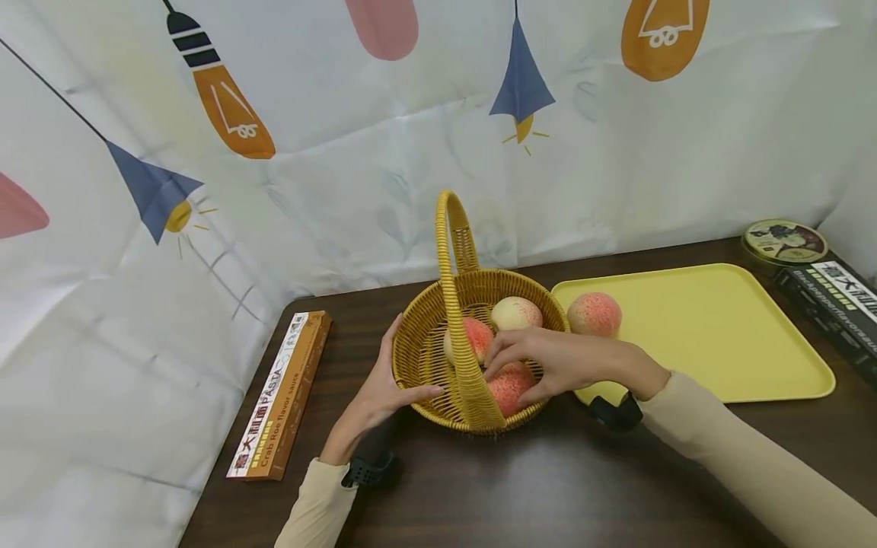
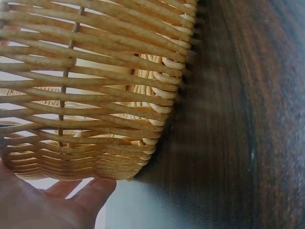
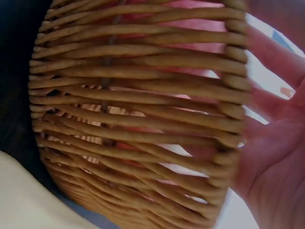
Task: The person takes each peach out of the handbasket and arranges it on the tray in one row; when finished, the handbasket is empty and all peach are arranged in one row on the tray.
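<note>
A yellow wicker basket [image 1: 428, 342] with a tall handle [image 1: 455, 304] stands mid-table and holds three peaches. My right hand [image 1: 510, 377] reaches in over the near rim, its fingers and thumb curled round the front peach [image 1: 507, 390]. Behind it lie a second peach [image 1: 476, 335] and a paler one [image 1: 517, 312]. My left hand [image 1: 384, 388] rests flat against the basket's left outer wall with its fingers spread. The left wrist view shows the weave [image 2: 95, 86] above my palm [image 2: 47, 205]. In the right wrist view, my right hand [image 3: 276, 157] is behind the weave [image 3: 133, 119].
A yellow tray [image 1: 719, 335] lies right of the basket with one peach [image 1: 594, 313] on its near left corner. A pasta box [image 1: 281, 396] lies at the left table edge. A black box [image 1: 832, 304] and a round tin [image 1: 784, 240] sit far right. Patterned cloth hangs behind.
</note>
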